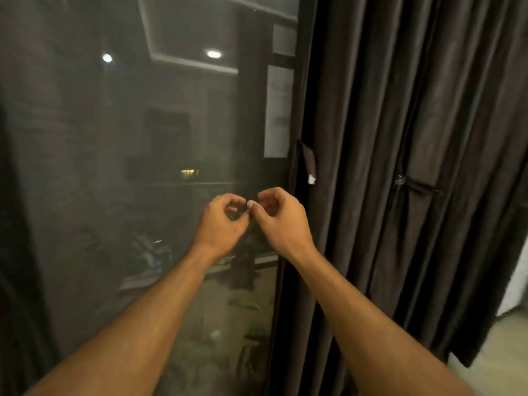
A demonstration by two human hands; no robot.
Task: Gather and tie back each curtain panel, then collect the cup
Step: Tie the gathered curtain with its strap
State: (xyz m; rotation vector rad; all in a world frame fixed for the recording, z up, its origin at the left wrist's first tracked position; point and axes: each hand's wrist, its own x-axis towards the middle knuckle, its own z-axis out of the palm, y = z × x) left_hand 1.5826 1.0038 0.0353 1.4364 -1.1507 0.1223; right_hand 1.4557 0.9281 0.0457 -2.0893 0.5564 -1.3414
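- My left hand (pixel 221 221) and right hand (pixel 281 217) were raised side by side before the window glass (pixel 114 167), fingertips nearly meeting.
- Both hands had fingers curled inward, thumb near forefinger; whether anything thin was pinched between them I could not tell, as that spot was dark and blurred.
- The dark curtain panel (pixel 400 138) hung in deep folds just to the right of my right hand, gathered against the window's edge.
- A dark tie-back strap (pixel 309 162) with a pale tip dangled at the curtain's inner edge, above and just right of my right hand, apart from it.
- A second small fastening (pixel 401 180) sat farther right on the folds.
- A sheer dark panel (pixel 23 195) covered the far left.
- Ceiling lights (pixel 213 54) reflected in the glass; plants (pixel 151 252) showed dimly outside.
- Pale floor (pixel 500 352) appeared at lower right.
- The cup was nowhere in view.
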